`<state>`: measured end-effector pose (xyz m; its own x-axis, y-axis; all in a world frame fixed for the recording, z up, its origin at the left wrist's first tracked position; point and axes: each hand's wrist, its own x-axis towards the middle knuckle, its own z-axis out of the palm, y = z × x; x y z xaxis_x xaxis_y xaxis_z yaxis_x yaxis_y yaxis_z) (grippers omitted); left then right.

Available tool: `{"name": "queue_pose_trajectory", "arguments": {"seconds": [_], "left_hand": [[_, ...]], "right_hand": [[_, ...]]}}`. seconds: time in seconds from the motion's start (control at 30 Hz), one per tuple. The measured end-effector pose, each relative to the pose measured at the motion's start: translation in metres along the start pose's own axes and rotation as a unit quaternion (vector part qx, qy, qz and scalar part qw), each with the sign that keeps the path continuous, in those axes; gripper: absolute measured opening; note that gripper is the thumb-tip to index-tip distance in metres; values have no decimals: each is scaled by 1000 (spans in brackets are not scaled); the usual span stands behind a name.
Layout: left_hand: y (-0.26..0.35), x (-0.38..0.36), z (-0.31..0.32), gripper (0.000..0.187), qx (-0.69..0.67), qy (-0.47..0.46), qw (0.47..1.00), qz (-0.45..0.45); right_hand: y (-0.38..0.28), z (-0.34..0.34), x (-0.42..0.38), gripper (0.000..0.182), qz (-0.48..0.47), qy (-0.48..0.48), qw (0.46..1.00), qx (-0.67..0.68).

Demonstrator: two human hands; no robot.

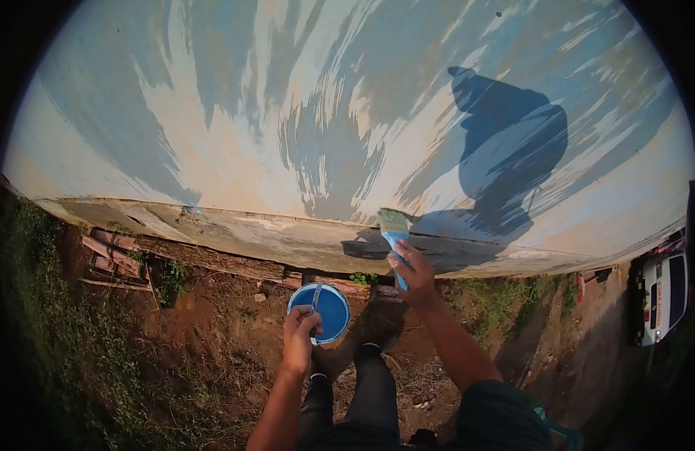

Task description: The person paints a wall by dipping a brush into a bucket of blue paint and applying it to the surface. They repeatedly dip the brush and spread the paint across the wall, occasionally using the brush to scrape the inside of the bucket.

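Observation:
My right hand (pixel 413 275) is closed round the blue handle of a paintbrush (pixel 394 222). The brush's bristles point up at the lower part of the wall (pixel 265 165), which carries streaky blue-grey paint over a pale surface. Whether the bristles touch the wall I cannot tell. Lower and to the left, my left hand (pixel 302 328) grips the handle strap of a round bucket (pixel 333 314) with blue paint inside, its fingers closed at the near rim.
Bricks (pixel 111 252) and long rough timber (pixel 212 259) lie along the wall's foot. Green plants (pixel 54 323) grow at the left. A white vehicle (pixel 667 299) stands at the far right. My legs (pixel 370 387) are on bare soil below the bucket.

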<state>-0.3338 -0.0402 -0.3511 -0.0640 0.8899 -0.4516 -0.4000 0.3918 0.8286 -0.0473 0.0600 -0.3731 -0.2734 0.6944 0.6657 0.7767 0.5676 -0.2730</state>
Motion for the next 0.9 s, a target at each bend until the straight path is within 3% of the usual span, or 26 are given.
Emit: {"name": "queue_pose_trajectory", "arguments": {"seconds": [0.27, 0.4, 0.47, 0.6, 0.77, 0.9], "left_hand": [[-14, 1, 7, 21, -7, -9, 1000, -15], [-11, -1, 6, 21, 5, -2, 1000, -17], [-12, -1, 4, 22, 9, 2, 1000, -15], [-13, -3, 2, 22, 11, -4, 1000, -13], [-12, -5, 2, 23, 1, -2, 1000, -12], [-13, -11, -12, 22, -8, 11, 1000, -9]], "right_hand": [[46, 19, -28, 30, 104, -83, 989, 67], [42, -5, -9, 28, 118, -62, 988, 76], [18, -23, -2, 27, 15, 18, 1000, -20], [-3, -29, -5, 31, 27, 32, 999, -29], [18, 16, -13, 38, 95, -115, 988, 48], [-1, 26, 18, 40, 127, -79, 986, 72]]}}
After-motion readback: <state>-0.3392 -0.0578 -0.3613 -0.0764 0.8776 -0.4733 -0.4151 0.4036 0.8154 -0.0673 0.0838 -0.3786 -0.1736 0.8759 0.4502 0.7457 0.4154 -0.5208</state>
